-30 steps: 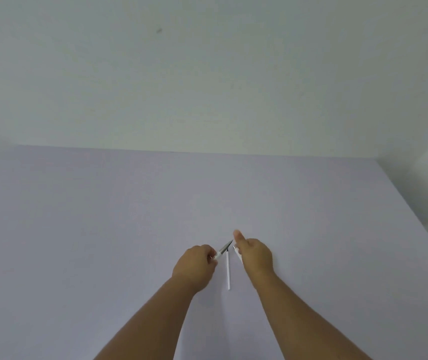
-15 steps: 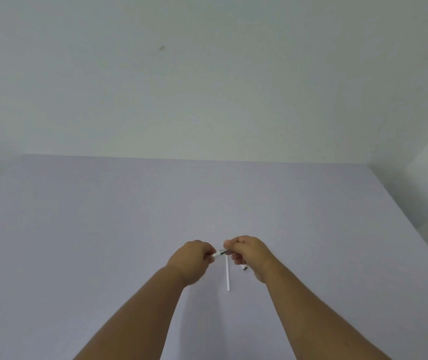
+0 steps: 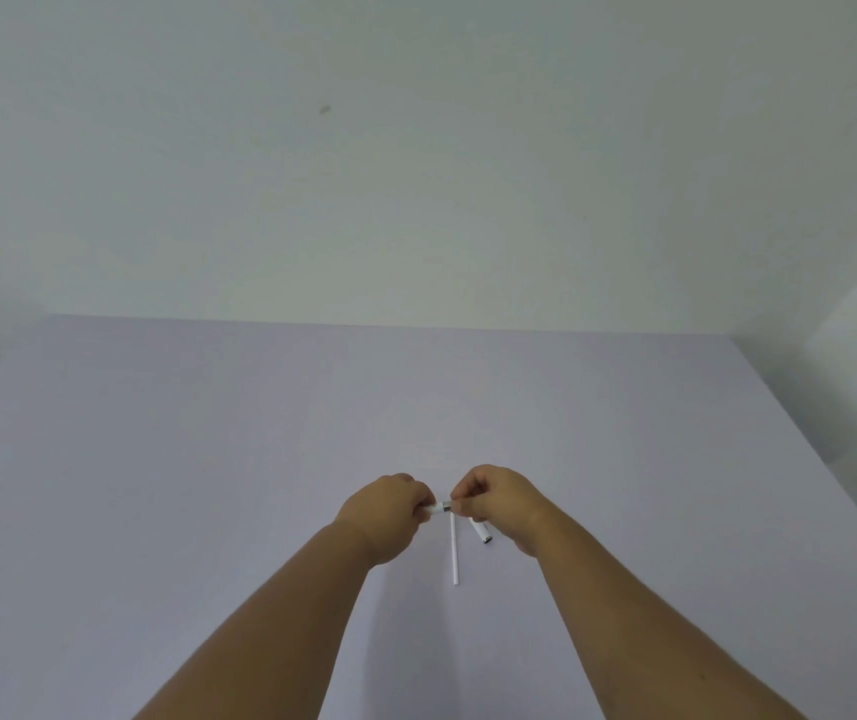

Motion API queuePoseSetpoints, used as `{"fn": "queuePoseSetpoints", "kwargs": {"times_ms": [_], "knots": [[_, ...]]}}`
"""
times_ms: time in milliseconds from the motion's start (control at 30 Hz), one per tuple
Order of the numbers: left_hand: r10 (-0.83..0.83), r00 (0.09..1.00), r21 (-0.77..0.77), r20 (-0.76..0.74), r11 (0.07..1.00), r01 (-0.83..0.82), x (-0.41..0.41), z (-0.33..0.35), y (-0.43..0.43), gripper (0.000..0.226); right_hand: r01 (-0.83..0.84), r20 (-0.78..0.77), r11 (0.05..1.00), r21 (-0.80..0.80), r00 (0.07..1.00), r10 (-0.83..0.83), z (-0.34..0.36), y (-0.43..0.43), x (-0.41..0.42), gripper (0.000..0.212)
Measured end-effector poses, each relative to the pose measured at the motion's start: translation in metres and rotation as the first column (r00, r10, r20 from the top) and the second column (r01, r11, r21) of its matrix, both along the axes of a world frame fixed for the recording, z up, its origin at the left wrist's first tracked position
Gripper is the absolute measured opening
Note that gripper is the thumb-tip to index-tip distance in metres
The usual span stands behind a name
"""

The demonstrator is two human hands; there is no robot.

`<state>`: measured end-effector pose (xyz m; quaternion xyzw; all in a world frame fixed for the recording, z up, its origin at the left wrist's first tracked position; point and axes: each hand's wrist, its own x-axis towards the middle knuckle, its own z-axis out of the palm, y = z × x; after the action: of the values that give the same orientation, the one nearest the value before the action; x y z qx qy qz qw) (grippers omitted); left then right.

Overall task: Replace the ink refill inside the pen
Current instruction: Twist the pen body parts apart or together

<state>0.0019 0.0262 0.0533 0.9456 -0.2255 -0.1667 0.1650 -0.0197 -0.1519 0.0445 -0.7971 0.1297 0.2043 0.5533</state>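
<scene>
Between the left hand point(image 3: 387, 509) and right hand point(image 3: 499, 504), both pinched on it, the pen point(image 3: 442, 508) looks light, stiff, slippery; grip near its joint.

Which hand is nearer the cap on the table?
Right. The right hand sits just above the cap; the left hand is farther, beyond the refill.

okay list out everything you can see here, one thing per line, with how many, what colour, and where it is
pen: one, white with a silver band, held between both hands above the table
refill tube: one, white, lying on the table below the hands
pen cap: one, white with a dark end, on the table by the right hand
table: one, pale lilac, filling the lower view
wall: one, off-white, behind the table
left hand: one, closed on the pen
right hand: one, closed on the pen
</scene>
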Motion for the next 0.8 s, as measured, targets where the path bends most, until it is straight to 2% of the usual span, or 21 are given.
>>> {"fn": "queuePoseSetpoints", "kwargs": {"times_ms": [67, 167, 300, 400, 467, 567, 667, 733, 800], "knots": [[-0.011, 1.000, 0.010, 0.007, 1.000, 0.011, 0.001, 0.002, 0.000, 0.028, -0.009, -0.023, 1.000, 0.029, 1.000, 0.009, 0.001, -0.001, 0.000, 0.005], [-0.024, 1.000, 0.015, 0.020, 1.000, 0.024, 0.002, 0.005, 0.000, 0.028, -0.011, -0.068, 1.000, 0.002, 0.998, 0.011, 0.005, 0.001, 0.003, 0.026], [-0.035, 0.999, 0.012, 0.036, 0.999, 0.035, 0.003, 0.008, -0.002, 0.028, -0.041, -0.008, 0.999, -0.010, 0.999, 0.040, 0.005, 0.000, 0.006, 0.005], [-0.029, 0.999, 0.013, 0.045, 1.000, 0.029, 0.003, 0.010, -0.001, 0.028, -0.027, -0.045, 0.999, 0.032, 0.999, 0.028, 0.009, 0.001, 0.006, 0.010], [-0.033, 0.998, 0.019, 0.044, 0.999, 0.032, 0.004, 0.011, 0.000, 0.028, -0.020, -0.046, 1.000, -0.001, 0.999, 0.020, 0.011, 0.001, 0.006, 0.020], [-0.043, 0.998, 0.025, 0.047, 0.999, 0.042, 0.004, 0.012, 0.000, 0.027, -0.022, 0.000, 0.999, -0.025, 1.000, 0.022, 0.010, 0.000, 0.008, 0.005], [-0.035, 0.998, 0.025, 0.052, 0.999, 0.034, 0.004, 0.012, 0.000, 0.028, -0.029, -0.019, 0.999, 0.018, 0.999, 0.029, 0.012, 0.001, 0.007, 0.007], [-0.031, 0.998, 0.027, 0.055, 0.999, 0.030, 0.005, 0.013, 0.000, 0.028, -0.021, -0.046, 1.000, -0.010, 0.999, 0.020, 0.014, 0.000, 0.008, 0.020], [-0.030, 0.998, 0.022, 0.055, 0.999, 0.029, 0.006, 0.013, 0.000, 0.027, -0.014, -0.026, 0.998, -0.055, 1.000, 0.013, 0.014, 0.000, 0.008, 0.019]]}}
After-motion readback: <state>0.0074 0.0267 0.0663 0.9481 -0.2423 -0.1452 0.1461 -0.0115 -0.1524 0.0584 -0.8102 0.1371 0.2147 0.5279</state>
